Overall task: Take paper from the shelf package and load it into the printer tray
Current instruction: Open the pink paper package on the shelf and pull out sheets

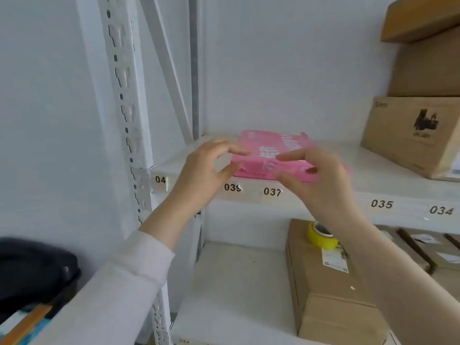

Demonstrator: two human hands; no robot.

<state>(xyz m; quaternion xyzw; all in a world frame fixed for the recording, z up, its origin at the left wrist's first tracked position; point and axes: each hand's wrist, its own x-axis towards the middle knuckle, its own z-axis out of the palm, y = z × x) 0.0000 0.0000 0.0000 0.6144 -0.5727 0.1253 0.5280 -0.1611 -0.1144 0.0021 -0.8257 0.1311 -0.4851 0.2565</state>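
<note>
White metal shelving fills the view, its perforated upright post running down the left side and its front edge carrying small number labels such as 039, 037, 035 and 034. Brown cardboard boxes sit at the right end of the middle shelf, with more stacked above them, and a long cardboard box lies on the lower shelf. Near the front left of the middle shelf lies a flat pink paper package, printed with white lettering too blurred to read. Both of the person's arms reach up to it. On the left side, the left hand, in a pale long sleeve, is at the package's left end, its fingers loosely curled and spread, thumb below, touching or almost touching the wrapper. On the other side, the right hand is at the package's front right, index finger extended across the top and thumb beneath, apparently pinching the wrapper's front edge, though motion blur makes the contact uncertain. A roll of yellow tape rests on the long box below. A dark object sits at lower left.
</note>
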